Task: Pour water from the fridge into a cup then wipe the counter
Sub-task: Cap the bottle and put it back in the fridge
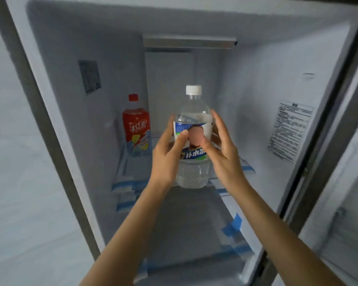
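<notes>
Cupping the full, heavy-looking, probably slick bottle at its label, left hand at 9 o'clock, right hand at 3, both curled round it.

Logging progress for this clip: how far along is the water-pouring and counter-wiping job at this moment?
Early. Done: the fridge stands open. In hand: the left hand and right hand both grip the clear water bottle at its label, over the shelf; its white cap is on. A red drink bottle stands behind. Left: pouring and wiping; no cup, counter or cloth is in view.
</notes>
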Demonstrator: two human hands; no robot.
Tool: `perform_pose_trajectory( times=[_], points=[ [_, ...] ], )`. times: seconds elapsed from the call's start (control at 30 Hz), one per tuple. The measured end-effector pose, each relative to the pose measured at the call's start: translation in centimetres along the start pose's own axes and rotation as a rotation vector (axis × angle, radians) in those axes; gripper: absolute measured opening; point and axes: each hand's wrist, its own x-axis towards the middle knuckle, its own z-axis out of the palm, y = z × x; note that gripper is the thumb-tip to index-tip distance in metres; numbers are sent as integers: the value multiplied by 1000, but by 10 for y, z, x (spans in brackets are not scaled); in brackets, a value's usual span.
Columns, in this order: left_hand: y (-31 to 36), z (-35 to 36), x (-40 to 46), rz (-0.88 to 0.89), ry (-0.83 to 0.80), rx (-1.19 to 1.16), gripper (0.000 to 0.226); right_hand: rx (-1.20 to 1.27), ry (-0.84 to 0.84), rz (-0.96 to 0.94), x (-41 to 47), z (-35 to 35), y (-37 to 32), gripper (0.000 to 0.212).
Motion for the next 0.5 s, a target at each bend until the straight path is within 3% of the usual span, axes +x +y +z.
perform_pose_trajectory(
  times=[0.13,0.4,0.5],
  points=[
    [-19,-1,35,2,20,6,41,30,-17,19,36,1,26,55],
    [-75,-1,85,-17,95,64,55,86,-124,113,85,6,85,52],
    [-95,-2,100,-28,102,80,57,85,-161,161,98,7,107,63]
  ],
)
